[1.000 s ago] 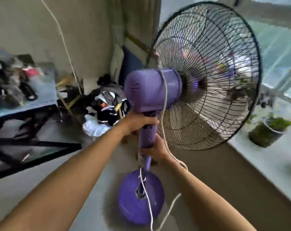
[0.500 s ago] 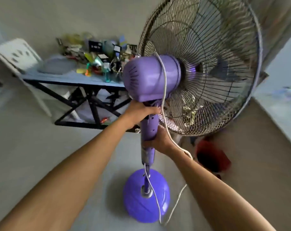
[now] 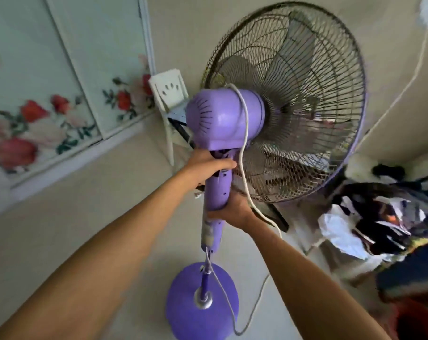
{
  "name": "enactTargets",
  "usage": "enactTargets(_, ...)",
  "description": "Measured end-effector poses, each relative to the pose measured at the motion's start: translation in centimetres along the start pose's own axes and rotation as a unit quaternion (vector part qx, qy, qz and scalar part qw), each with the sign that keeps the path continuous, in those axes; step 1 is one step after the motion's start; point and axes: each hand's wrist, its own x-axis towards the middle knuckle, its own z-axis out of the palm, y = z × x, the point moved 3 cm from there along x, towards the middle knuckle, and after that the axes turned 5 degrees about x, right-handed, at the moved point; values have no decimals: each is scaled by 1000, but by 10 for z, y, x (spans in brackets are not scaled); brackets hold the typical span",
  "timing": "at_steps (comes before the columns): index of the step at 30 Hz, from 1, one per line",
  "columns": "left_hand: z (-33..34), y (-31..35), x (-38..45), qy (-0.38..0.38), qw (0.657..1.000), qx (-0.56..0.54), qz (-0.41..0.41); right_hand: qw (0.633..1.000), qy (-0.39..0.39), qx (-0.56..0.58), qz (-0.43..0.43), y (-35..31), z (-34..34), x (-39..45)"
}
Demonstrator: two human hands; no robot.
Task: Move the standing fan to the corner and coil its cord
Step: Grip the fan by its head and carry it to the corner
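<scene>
The purple standing fan (image 3: 222, 116) fills the middle of the view, its wire cage turned away from me to the right. My left hand (image 3: 208, 168) grips the top of its pole just under the motor housing. Lower on the pole, my right hand (image 3: 232, 209) is wrapped around it. The round purple base (image 3: 183, 307) hangs or stands near the pale floor below; I cannot tell which. The white cord (image 3: 243, 133) runs over the motor housing, down past my right wrist, and loops on the floor beside the base.
A white plastic chair (image 3: 169, 94) stands behind the fan by the wall. Panels with a flower pattern (image 3: 36, 119) line the left. A heap of clothes (image 3: 384, 222) lies on the right. Another white cable (image 3: 404, 94) hangs along the right wall.
The view has swung round with the fan held in both hands: the cluttered table is gone, and the flowered panels, chair and clothes heap now surround it. My grip is unchanged.
</scene>
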Motion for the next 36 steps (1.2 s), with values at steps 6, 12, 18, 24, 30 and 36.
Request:
enactTargets(6, -111, -44, 45, 82, 996, -2, -24, 995, -99, 11, 2, -40, 87, 96)
enactTargets(12, -210, -90, 122, 141, 988, 9, -62, 980, -194, 28, -36, -76, 164, 212)
enactTargets(18, -306, -132, 206, 182, 980, 23, -75, 970, -233, 20, -61, -105, 231, 338)
enactTargets(24, -397, -169, 290, 202, 976, 18, -76, 962, -264, 12, -68, -140, 292, 450)
enactTargets(30, -489, -222, 397, 187, 980, 24, -67, 967, -242, -35, -68, -167, 355, 576)
enactTargets(36, -572, -273, 508, 144, 987, -4, -70, 978, -198, -26, -51, -181, 414, 700)
